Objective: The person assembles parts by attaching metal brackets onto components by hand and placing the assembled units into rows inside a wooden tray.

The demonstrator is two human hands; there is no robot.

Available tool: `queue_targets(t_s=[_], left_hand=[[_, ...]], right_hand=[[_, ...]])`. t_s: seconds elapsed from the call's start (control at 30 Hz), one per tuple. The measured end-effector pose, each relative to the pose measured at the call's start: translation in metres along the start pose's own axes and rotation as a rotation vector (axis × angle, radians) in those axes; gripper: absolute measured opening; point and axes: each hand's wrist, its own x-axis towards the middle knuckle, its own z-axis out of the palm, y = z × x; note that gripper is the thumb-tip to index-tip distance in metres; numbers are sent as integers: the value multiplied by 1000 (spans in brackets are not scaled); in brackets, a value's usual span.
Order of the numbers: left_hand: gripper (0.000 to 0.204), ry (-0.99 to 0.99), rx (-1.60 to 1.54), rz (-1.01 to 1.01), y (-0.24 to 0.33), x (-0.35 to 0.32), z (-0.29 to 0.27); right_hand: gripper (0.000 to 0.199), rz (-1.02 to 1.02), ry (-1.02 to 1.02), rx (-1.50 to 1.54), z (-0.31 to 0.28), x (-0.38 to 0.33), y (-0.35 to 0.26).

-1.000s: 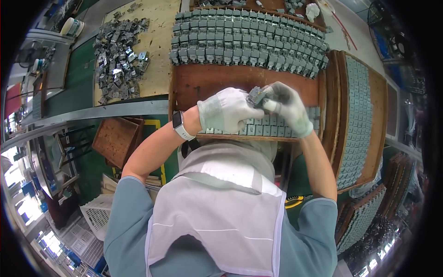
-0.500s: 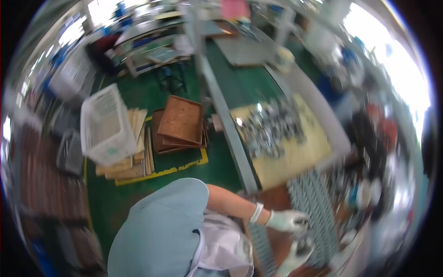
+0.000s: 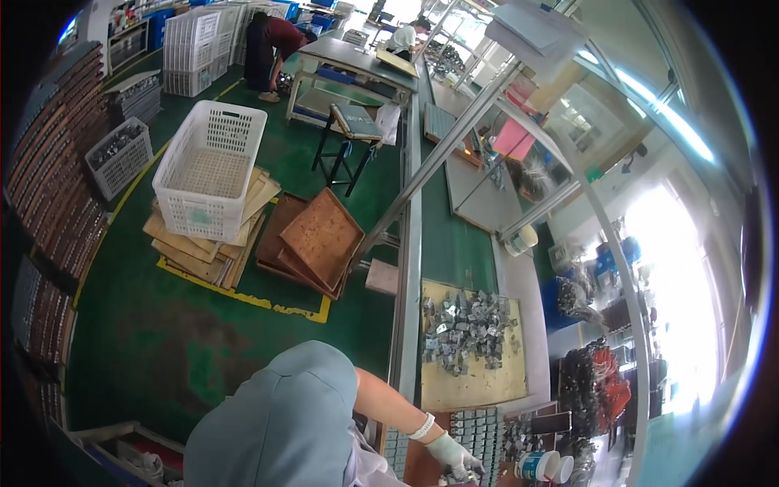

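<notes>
My left hand [image 3: 456, 457], in a white glove with a white band at the wrist, reaches to the lower edge. Its fingers are bent and closed around something small and dark that I cannot make out. Rows of small grey metal parts [image 3: 475, 426] lie beside and beyond it on a brown tray. More such rows [image 3: 396, 449] lie to the left of my wrist. Farther off, a heap of shiny metal pieces [image 3: 464, 329] rests on a yellow board [image 3: 462, 396]. My right hand is out of the picture.
A white tub [image 3: 531, 465] and loose dark parts stand right of the rows. A metal frame post [image 3: 454, 138] slants over the bench. Left on the green floor are a white crate [image 3: 209, 203] on flat boards and stacked brown trays [image 3: 324, 231]. A person [image 3: 272, 45] bends at the back.
The view has swung up and to the right, so the hands sit lower in the picture. My right hand, visible before near the metal parts, has dropped out of view.
</notes>
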Motion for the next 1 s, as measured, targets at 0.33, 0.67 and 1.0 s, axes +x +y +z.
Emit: queue_targets(t_s=[0.33, 0.67, 1.0], left_hand=[[58, 558, 629, -159, -62, 27, 3], [31, 764, 683, -113, -79, 17, 37], [28, 638, 679, -87, -56, 23, 23]], right_hand=[[44, -474, 301, -595, 31, 18, 54], [37, -209, 312, -569, 45, -3, 42], [42, 11, 179, -631, 25, -5, 63]])
